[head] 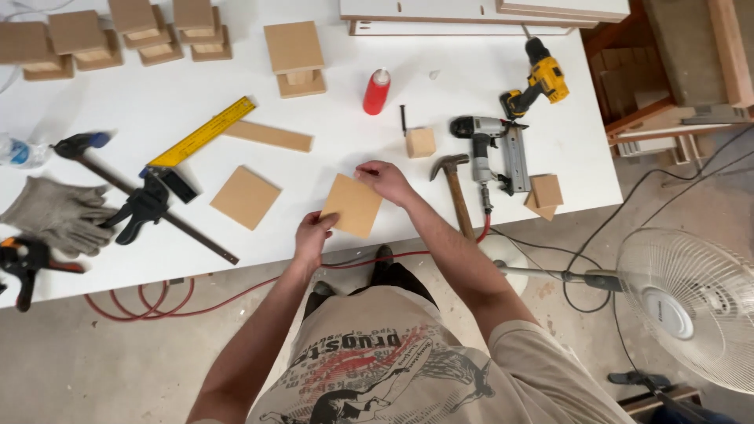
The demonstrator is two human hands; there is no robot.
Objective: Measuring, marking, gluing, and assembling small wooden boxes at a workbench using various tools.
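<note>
The left hand (312,235) and right hand (382,179) hold a square board (353,205) by opposite corners, just above the white counter's (157,110) near edge; each grip is closed on it, fingertips hidden behind the board. A second square board (245,197) lies to the left. Beyond stand a small block (420,142) and a red bottle (376,92), its label unseen. A hammer (456,191) and nail gun (495,153) lie right. Gloves (55,213) and a plastic bottle (20,151) are cut off at the left edge.

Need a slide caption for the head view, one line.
Both hands, left and right, hold a square board over a white bench beside a hammer.
</note>
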